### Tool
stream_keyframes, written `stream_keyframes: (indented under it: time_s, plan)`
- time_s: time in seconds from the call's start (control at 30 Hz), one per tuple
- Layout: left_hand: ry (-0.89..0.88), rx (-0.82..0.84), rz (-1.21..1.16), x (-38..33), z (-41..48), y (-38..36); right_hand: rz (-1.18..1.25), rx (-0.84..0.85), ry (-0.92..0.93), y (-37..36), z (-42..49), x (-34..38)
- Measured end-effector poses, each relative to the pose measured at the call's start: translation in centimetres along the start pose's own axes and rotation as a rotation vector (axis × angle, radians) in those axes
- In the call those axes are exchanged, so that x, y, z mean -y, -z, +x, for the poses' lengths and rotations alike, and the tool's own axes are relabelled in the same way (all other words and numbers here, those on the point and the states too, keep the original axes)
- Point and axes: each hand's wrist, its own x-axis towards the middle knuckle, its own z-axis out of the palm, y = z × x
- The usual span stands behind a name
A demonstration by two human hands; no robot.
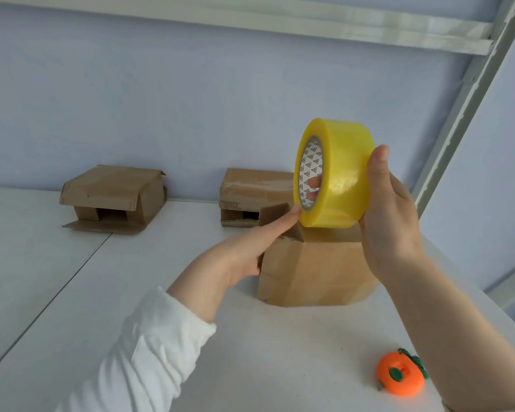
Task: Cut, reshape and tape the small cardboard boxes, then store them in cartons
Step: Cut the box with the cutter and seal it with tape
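— So, which step is this?
— Taping, I'd judge. The small cardboard box [318,275] sits on the white table [131,292], just under the yellow tape roll [336,173], with one flap [275,215] up.
— And the hands?
— The right hand [390,221] grips the roll, thumb outside, fingers through the core. The left hand [250,248] reaches across, fingers straight, a tip touching the roll's rim. Next it needs to find the tape's end and peel it.

Bright even daylight, soft faint shadows, sharp centre, wide-angle bending at edges
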Motion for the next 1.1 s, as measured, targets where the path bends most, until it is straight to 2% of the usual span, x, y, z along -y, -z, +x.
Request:
stream_keyframes:
  time_s: [0.1, 0.23, 0.33, 0.53, 0.7, 0.8, 1.1]
  plan:
    - [-0.02, 0.074, -0.178, -0.6, 1.2, 0.6, -0.021, 0.049, -0.003, -0.1, 0.0, -0.5]
    - [0.024, 0.145, -0.265, -0.4, 1.8, 1.4, -0.057, 0.194, 0.032, 0.5, -0.1, -0.9]
    - [0.057, 0.167, -0.353, -0.1, 2.0, 1.8, -0.061, 0.212, 0.068, 0.8, 0.1, -0.9]
    - [0.039, 0.1, -0.521, 0.3, 2.7, 0.7, -0.091, 0.151, 0.08, 0.5, 0.3, -1.6]
    - [0.063, -0.055, -0.497, -0.6, 2.7, 0.9, -0.175, 0.096, 0.101, -0.7, 0.7, -1.9]
    - [0.1, -0.124, -0.483, -1.3, 2.7, 0.5, -0.128, 0.029, 0.082, -1.0, 0.8, -1.8]
    - [0.167, -0.143, -0.398, -2.8, 2.8, -1.5, -0.05, -0.175, 0.132, -0.9, -0.3, -0.6]
